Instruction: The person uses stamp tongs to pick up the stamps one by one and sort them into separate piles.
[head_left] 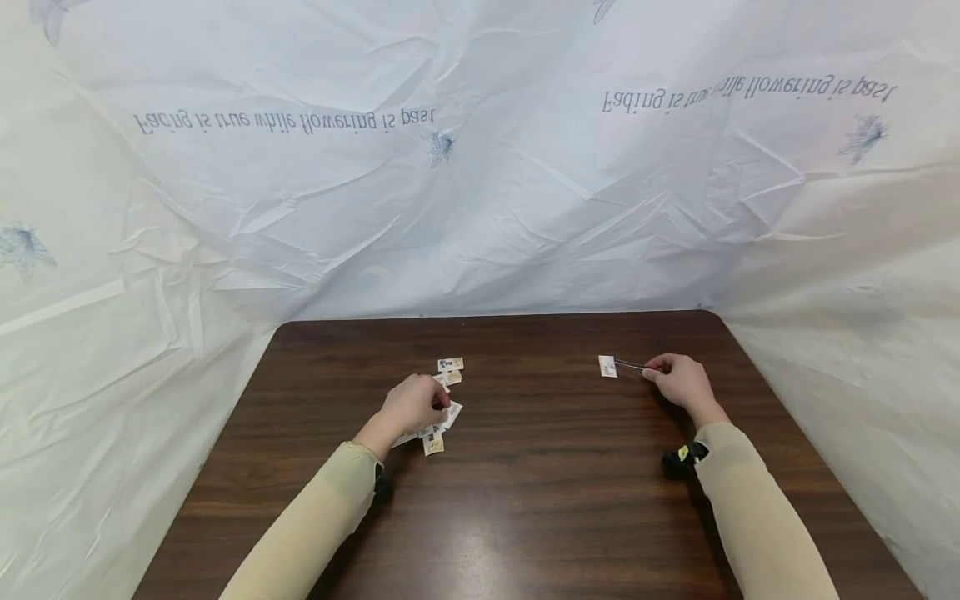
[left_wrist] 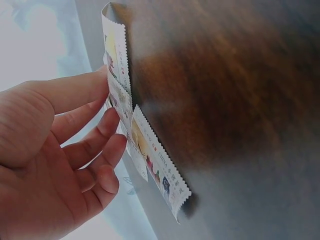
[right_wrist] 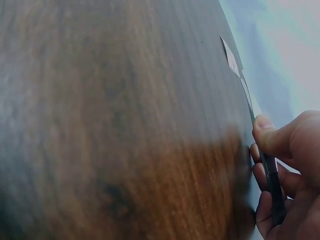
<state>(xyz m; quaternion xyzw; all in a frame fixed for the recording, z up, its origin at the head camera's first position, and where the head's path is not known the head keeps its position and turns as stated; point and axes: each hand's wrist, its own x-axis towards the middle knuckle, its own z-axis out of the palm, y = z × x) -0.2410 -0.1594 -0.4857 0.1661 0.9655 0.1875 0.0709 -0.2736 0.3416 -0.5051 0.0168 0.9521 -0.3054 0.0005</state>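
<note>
My left hand (head_left: 414, 406) is over a loose cluster of postage stamps (head_left: 452, 414) on the left of the table. In the left wrist view its thumb and forefinger pinch at the edge of a stamp (left_wrist: 120, 97) with a toothed border. The other fingers curl close by, and another stamp (left_wrist: 159, 162) overlaps it at an angle. Toward the far right, my right hand (head_left: 681, 379) holds thin metal tweezers (right_wrist: 270, 172) between thumb and fingers. At the tips of the tweezers is a single small white stamp (head_left: 607, 367).
A dark brown wooden table (head_left: 525, 467) with rounded far corners lies below both hands. White printed sheeting (head_left: 480, 192) hangs behind the far edge and along both sides. One stamp (head_left: 451, 364) lies at the far end of the cluster.
</note>
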